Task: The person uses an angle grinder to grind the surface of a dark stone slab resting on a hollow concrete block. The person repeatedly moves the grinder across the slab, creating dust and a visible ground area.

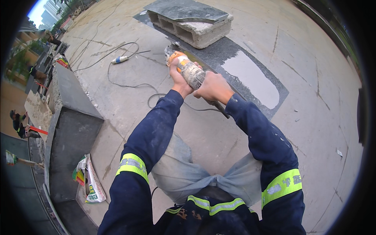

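Observation:
Both my hands are closed around an angle grinder (190,72) with an orange head and a dusty pale body. My left hand (179,77) grips it near the head, and my right hand (213,87) wraps the rear end. The grinder's head is at the near left edge of a dark grey stone slab (270,84) on the ground. Its disc is mostly hidden. A narrow dark strip (201,64) runs along that edge, partly under my right hand. A hollow concrete block (203,34) sits on the slab, with a broken stone piece (188,9) on top.
A dark cable (135,83) loops over the concrete floor, with a white and blue connector (119,59). Lower left lies a printed sack (93,182) beside a grey stone-clad ledge (76,141). Another person (19,124) is at the far left. A pale patch (252,78) covers part of the slab.

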Available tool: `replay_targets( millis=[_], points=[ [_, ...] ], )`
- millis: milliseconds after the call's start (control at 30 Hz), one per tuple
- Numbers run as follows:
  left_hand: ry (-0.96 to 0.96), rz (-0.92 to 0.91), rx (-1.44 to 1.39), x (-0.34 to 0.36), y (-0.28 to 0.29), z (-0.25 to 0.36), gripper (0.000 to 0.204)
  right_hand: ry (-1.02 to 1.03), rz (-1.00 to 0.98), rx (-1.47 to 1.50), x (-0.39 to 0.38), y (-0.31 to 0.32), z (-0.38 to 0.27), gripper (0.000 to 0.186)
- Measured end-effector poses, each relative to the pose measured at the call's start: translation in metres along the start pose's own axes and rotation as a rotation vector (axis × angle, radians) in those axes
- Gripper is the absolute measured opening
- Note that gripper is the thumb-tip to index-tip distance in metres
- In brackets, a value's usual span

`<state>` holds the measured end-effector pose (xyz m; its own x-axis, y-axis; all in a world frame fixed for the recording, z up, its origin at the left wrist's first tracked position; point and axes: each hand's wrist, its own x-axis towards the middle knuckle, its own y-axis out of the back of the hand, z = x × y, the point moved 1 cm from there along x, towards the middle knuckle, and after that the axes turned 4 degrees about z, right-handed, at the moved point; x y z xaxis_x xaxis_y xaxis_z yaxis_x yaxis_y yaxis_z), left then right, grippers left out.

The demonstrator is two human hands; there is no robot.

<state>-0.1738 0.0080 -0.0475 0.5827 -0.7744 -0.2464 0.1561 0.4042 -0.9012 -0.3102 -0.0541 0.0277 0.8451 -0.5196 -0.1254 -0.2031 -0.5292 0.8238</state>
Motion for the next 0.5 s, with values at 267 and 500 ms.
replay_targets(
  millis=[267,500],
  points=[
    [-0.009,-0.020,0.003,-0.007,-0.001,-0.003,0.051,-0.023,-0.050,-0.008,-0.007,0.004,-0.002,0.054],
    [-0.018,-0.025,0.035,-0.015,-0.006,-0.007,0.050,-0.019,-0.039,-0.012,-0.011,0.004,-0.001,0.055]
  ],
)
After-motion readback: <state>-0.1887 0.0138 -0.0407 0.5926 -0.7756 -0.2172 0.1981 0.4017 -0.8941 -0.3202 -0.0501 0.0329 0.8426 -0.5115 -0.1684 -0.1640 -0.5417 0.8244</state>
